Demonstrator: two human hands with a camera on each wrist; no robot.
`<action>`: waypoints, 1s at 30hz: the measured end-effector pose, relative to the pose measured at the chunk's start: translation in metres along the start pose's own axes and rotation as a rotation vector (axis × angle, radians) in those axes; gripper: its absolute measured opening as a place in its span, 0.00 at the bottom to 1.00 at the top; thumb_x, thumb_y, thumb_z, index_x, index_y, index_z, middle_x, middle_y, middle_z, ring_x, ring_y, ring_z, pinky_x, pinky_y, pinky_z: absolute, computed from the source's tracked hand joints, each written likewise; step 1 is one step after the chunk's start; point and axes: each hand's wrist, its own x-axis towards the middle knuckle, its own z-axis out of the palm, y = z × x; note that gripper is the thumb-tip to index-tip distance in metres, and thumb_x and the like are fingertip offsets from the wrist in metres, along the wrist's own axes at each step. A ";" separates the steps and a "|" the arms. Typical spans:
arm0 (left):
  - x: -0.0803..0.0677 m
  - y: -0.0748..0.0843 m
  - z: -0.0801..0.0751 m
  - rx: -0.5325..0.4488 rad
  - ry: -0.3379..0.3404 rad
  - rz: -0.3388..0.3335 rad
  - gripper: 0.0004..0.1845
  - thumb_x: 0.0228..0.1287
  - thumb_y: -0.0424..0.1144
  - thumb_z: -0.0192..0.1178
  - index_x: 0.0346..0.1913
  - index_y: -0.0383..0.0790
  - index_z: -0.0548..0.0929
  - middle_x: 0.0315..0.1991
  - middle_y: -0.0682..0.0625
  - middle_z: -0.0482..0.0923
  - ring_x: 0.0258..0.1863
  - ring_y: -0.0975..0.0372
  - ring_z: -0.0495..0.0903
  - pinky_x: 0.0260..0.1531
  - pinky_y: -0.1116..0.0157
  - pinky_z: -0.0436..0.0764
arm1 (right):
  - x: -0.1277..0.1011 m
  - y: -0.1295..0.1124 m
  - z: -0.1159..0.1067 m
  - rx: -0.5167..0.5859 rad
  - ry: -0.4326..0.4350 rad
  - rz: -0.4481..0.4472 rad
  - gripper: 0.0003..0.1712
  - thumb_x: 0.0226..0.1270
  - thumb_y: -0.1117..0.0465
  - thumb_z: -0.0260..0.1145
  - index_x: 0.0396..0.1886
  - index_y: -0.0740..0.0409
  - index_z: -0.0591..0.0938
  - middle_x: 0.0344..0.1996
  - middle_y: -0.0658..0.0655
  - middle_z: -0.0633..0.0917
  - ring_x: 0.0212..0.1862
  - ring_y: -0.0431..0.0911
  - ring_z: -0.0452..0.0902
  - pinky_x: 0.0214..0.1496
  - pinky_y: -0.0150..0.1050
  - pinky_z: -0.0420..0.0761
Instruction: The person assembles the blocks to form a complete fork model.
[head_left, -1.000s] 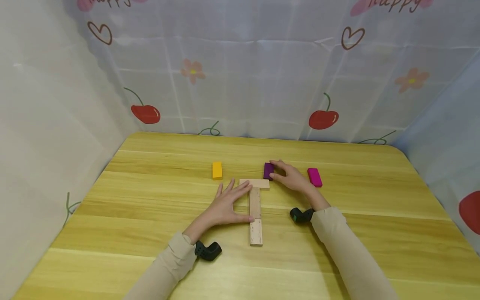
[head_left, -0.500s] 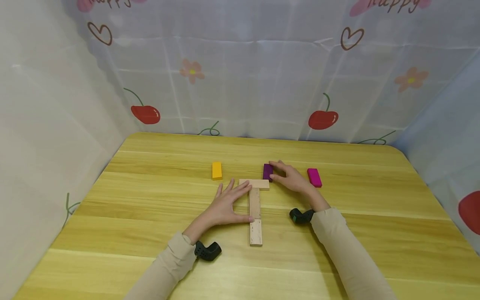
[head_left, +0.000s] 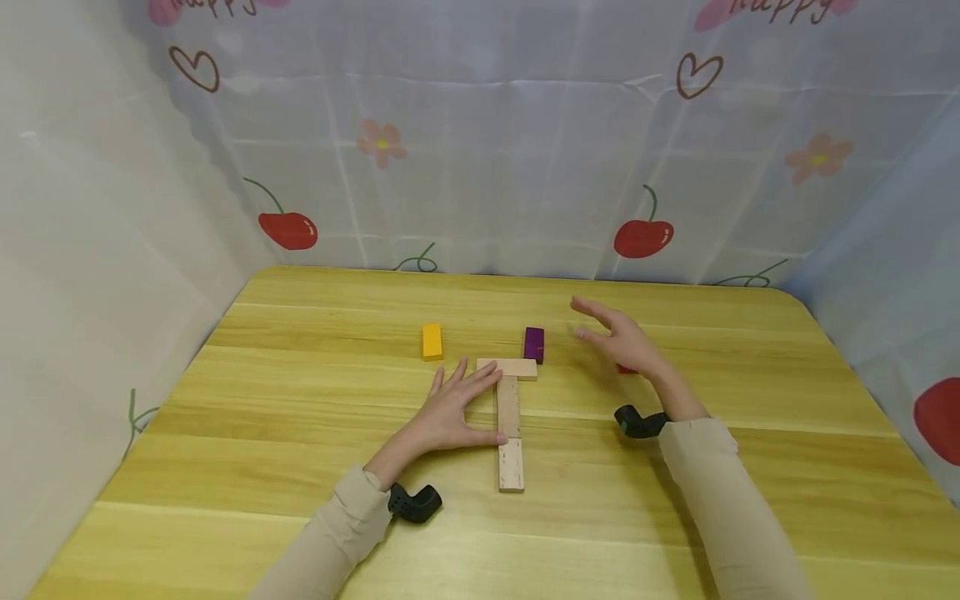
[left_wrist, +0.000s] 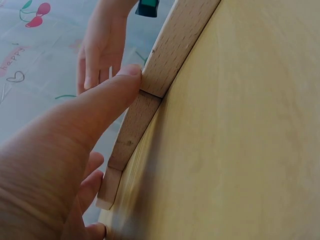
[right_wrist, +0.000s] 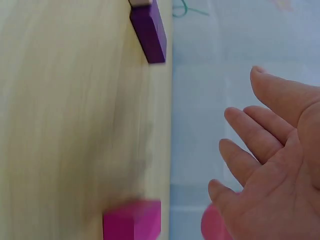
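Touching plain wood with left hand (head_left: 442, 417), fingers spread: thumb at seam between near block (head_left: 512, 467) and middle block (head_left: 508, 408), index fingertip at crossbar block (head_left: 519, 369). Laid flat as a T, rectangular, grain finely flecked. Holding right hand (head_left: 618, 342) raised, fingers loosely extended, thumb apart. Below it, mostly hidden from head view, magenta block (right_wrist: 132, 220), smooth, sharp-edged. Just beyond crossbar's right end, purple block (head_left: 534, 344); contact uncertain. Farther left, apart, yellow block (head_left: 432, 342). Under all, wood-grained desk (head_left: 225, 417); behind, creased pale sheet (head_left: 510, 167), cherry-printed.
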 end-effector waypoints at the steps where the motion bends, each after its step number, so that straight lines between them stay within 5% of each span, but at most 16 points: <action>1: 0.000 -0.001 0.000 0.001 0.002 -0.002 0.50 0.41 0.69 0.58 0.68 0.52 0.56 0.68 0.58 0.48 0.67 0.48 0.38 0.60 0.45 0.30 | -0.002 0.002 -0.005 -0.002 0.004 0.000 0.31 0.65 0.63 0.55 0.66 0.64 0.58 0.62 0.65 0.63 0.66 0.57 0.49 0.63 0.56 0.51; 10: 0.000 -0.002 -0.002 0.009 0.016 -0.003 0.50 0.40 0.71 0.57 0.68 0.52 0.56 0.68 0.59 0.48 0.67 0.48 0.38 0.60 0.45 0.29 | -0.023 0.055 -0.039 0.034 -0.020 0.065 0.33 0.66 0.59 0.55 0.67 0.63 0.56 0.64 0.66 0.58 0.67 0.59 0.44 0.62 0.59 0.47; 17: -0.004 -0.002 0.004 0.004 -0.001 -0.003 0.51 0.40 0.73 0.54 0.68 0.53 0.56 0.68 0.59 0.48 0.67 0.48 0.38 0.60 0.46 0.28 | -0.045 0.091 -0.044 0.084 -0.098 0.148 0.38 0.63 0.56 0.58 0.67 0.65 0.53 0.65 0.66 0.56 0.66 0.60 0.45 0.63 0.57 0.48; 30: -0.004 0.000 0.001 0.014 0.001 0.004 0.50 0.41 0.72 0.56 0.68 0.52 0.56 0.68 0.59 0.47 0.67 0.47 0.39 0.60 0.45 0.29 | -0.047 0.092 -0.040 -0.001 -0.124 0.224 0.37 0.57 0.50 0.63 0.66 0.51 0.61 0.67 0.67 0.45 0.67 0.62 0.31 0.58 0.67 0.43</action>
